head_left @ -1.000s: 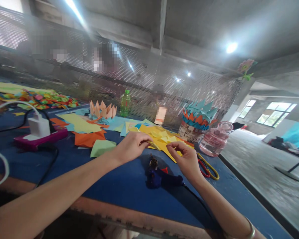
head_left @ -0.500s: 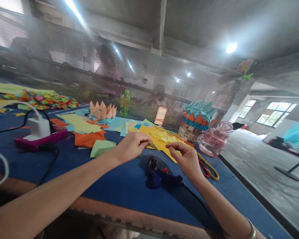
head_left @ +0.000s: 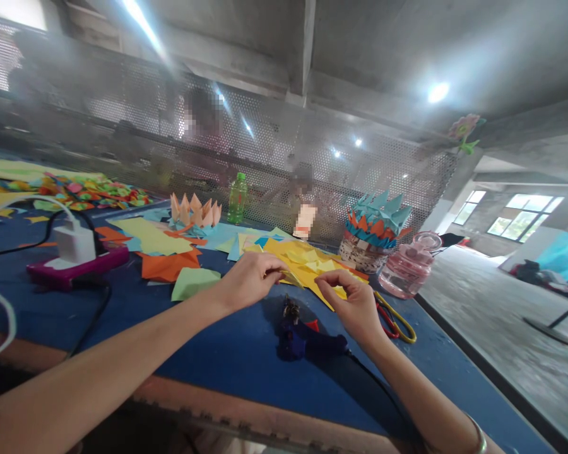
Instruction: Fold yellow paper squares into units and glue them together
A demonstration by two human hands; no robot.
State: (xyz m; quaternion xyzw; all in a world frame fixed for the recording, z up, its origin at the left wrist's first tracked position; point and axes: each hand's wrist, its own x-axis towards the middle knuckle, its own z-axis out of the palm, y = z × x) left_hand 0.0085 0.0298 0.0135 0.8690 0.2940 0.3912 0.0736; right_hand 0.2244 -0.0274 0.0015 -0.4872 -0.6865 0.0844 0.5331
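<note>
The yellow origami paper (head_left: 307,261) looks thin and matt. The table's blue top (head_left: 208,353) is painted and scuffed, over a smooth wooden edge (head_left: 246,413). The green bottle (head_left: 237,200) is glossy plastic; the pink jar (head_left: 404,275) shines, though plastic or glass I can't tell. Behind them runs dull perforated sheet metal (head_left: 274,145), under rough grey concrete beams (head_left: 236,57).

Both forearms come in from the lower corners: left forearm (head_left: 99,356) runs long and low across the frame, right forearm (head_left: 421,394) rises more steeply. Left hand (head_left: 248,280) is palm down, fingers bunched forward. Right hand (head_left: 353,309) is raised, wrist bent, fingers curled toward the left hand, just apart from it. Both look pinched, but hard to tell from this angle.
</note>
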